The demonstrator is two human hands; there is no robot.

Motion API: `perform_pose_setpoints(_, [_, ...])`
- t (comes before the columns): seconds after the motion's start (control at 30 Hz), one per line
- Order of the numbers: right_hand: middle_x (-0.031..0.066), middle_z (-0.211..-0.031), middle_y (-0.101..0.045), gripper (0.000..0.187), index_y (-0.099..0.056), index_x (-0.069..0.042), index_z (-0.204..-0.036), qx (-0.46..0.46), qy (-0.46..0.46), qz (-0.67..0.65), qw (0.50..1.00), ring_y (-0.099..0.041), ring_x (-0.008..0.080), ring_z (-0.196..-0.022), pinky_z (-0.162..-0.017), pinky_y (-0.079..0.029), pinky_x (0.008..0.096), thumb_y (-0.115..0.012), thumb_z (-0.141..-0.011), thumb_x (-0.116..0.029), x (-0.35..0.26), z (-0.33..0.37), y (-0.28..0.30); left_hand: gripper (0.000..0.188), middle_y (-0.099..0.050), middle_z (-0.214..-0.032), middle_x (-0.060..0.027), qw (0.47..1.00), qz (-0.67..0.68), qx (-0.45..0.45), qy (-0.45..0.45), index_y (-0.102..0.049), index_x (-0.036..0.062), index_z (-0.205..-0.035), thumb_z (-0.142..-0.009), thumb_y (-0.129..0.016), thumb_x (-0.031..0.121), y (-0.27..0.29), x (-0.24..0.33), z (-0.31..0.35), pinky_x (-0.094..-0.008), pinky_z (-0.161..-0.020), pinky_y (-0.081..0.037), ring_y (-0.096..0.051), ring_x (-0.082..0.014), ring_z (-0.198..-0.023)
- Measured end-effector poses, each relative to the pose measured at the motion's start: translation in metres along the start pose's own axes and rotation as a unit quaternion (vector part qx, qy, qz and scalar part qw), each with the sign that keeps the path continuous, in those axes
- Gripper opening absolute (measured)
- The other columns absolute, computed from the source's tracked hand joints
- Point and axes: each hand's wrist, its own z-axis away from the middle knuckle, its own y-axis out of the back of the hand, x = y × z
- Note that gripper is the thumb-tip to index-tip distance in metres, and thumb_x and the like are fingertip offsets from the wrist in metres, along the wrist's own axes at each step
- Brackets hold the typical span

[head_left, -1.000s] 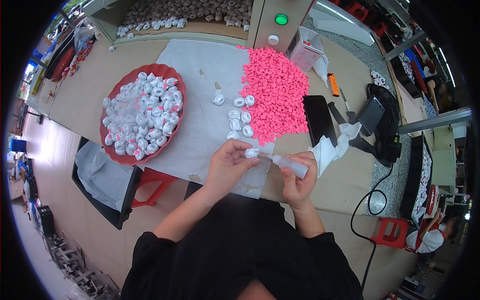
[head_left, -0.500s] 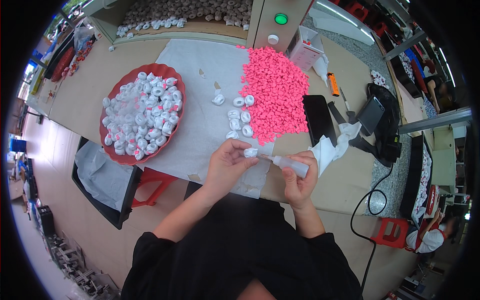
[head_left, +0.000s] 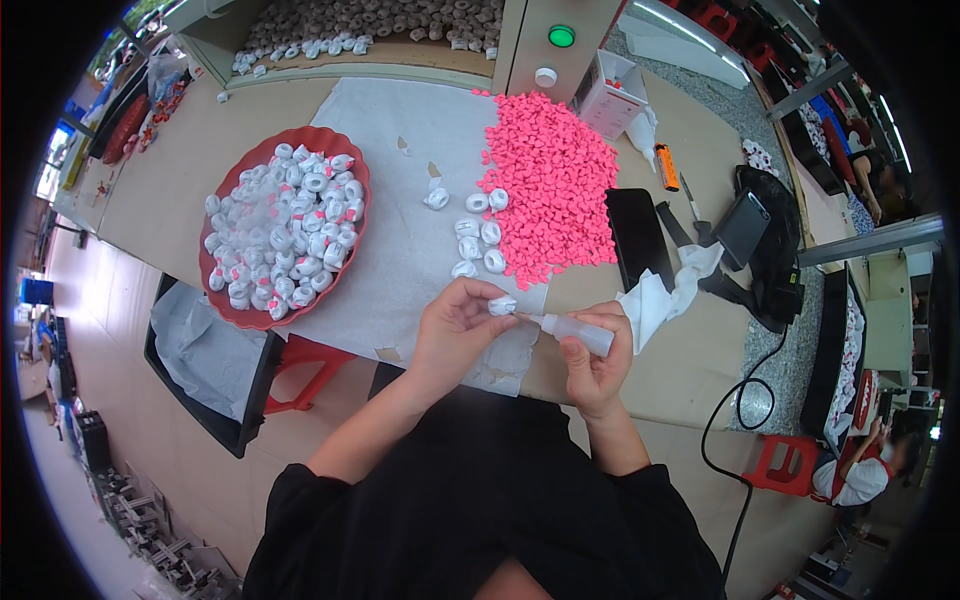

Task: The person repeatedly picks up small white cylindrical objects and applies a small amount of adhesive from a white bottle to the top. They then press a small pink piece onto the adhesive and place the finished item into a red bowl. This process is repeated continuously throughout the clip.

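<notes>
My left hand (head_left: pixel 452 328) pinches a small, rounded white piece (head_left: pixel 502 305) above the pale sheet's (head_left: pixel 400 270) near end. My right hand (head_left: pixel 598 368) grips a translucent, thin-tipped bottle (head_left: pixel 578 334), its tip just beside the piece. Farther off lies a heap of small pink pieces (head_left: pixel 555 190); left, a scalloped red bowl (head_left: pixel 364 195).

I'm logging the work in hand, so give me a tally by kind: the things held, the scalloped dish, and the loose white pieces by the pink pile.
White piece in the left hand: 1
Squeeze bottle in the right hand: 1
Red scalloped dish: 1
Loose white pieces: 8
Total: 11
</notes>
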Motion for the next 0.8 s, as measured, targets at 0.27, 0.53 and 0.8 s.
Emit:
perform_pose_setpoints(0.27, [0.0126,-0.088,-0.049,0.024,-0.046,0.001,-0.095,-0.006,0.007,0.022,1.0,-0.049,0.0165,-0.071,-0.064,-0.042,0.0255,-0.061,-0.081,-0.01,0.001,0.0,0.004,0.025,-0.055,-0.095,-0.0081,1.0,0.002,-0.001,-0.008,-0.047,-0.0019,-0.1,-0.078,-0.057,-0.01,-0.002,0.003,0.0,-0.0234,-0.08,-0.047,-0.056,-0.0127,-0.092])
perform_pose_setpoints(0.53, [0.0087,-0.099,-0.052,0.03,-0.046,-0.005,-0.104,0.138,-0.259,-0.405,0.866,-0.057,0.0178,-0.076,-0.069,-0.047,0.0294,-0.062,-0.079,-0.004,-0.004,-0.013,0.017,0.023,-0.056,-0.093,-0.005,1.0,-0.017,-0.001,0.02,-0.048,-0.0007,-0.099,-0.079,-0.058,-0.007,-0.002,0.0,-0.001,-0.0224,-0.077,-0.047,-0.056,-0.0097,-0.088])
perform_pose_setpoints(0.8, [0.0044,-0.086,-0.058,0.031,-0.052,-0.003,-0.096,0.019,-0.278,-0.129,0.952,-0.056,0.0124,-0.08,-0.071,-0.046,0.0263,-0.066,-0.07,0.004,-0.008,-0.032,0.043,0.025,-0.057,-0.091,-0.007,0.991,-0.056,-0.047,0.113,-0.047,-0.0007,-0.099,-0.078,-0.06,-0.005,0.001,0.015,0.005,-0.0237,-0.074,-0.048,-0.057,-0.0112,-0.082])
